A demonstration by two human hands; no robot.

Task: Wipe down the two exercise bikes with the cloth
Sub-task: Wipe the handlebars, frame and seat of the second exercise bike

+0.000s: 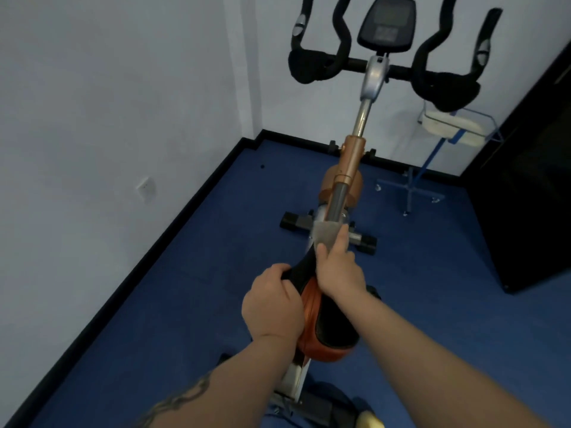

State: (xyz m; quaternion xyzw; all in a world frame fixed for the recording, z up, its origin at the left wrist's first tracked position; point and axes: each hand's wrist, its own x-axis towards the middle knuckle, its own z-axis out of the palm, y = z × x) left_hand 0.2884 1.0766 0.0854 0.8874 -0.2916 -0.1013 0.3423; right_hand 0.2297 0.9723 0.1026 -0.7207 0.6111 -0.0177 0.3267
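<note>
Grey cloth (327, 234) lies against the frame of the exercise bike (349, 168) at centre frame, just ahead of the saddle (321, 319). Left of it, the left hand (272, 307) curls its fingers over the saddle's black nose and steadies it. To the right, the right hand (338, 270) presses the cloth onto the frame, thumb and fingers wrapped round it. Wiping looks under way on this bike; its handlebars (312, 67) and console (387, 24), at upper right, seem unreached. No second bike shows, so that one probably remains.
</note>
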